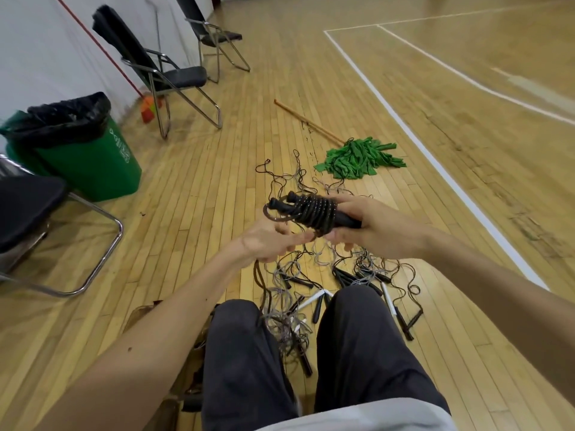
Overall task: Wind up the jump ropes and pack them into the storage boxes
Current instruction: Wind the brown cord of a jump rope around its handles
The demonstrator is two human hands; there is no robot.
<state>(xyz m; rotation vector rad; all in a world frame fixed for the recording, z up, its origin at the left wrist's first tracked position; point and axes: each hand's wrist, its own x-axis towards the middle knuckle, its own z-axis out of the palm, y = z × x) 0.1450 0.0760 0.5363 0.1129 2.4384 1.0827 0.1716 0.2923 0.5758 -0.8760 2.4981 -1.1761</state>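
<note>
Two knees (pixel 242 353) in dark trousers fill the near edge, with a pale grey hem (pixel 373 418) cut off below them; both forearms reach out over them from the near corners.

At the left edge a black-seated chair (pixel 31 213) is only partly in frame; beside the left forearm a brown edge (pixel 140 312) pokes out, mostly hidden, and I cannot tell what it is. Farther off stands a green bin (pixel 93 157) with a black liner (pixel 62 116); behind it are two folding chairs (pixel 174 77) against a white wall (pixel 46 42), and a red-handled broom (pixel 149 110) leans there, its head half hidden by a chair leg.

Above the knees the hands are close together but apart. The left hand (pixel 267 241) is blurred, fingers half curled under a loose loop of cord; whether it pinches that loop I cannot tell. The right hand (pixel 370 225) grips the handles of the wound jump rope (pixel 311 209), held in the air with its coils wrapped round the black handles, whose near ends vanish inside the fist.

Below, on the wooden floor (pixel 186 181), a tangle of loose jump ropes (pixel 367 275) with black and white handles spreads between and beyond the knees; the legs cover part of it, and single ropes are hard to tell apart.

Farther right lies a mop (pixel 357 158) with green strips; white court lines (pixel 435 157) run away across the boards at the right.
</note>
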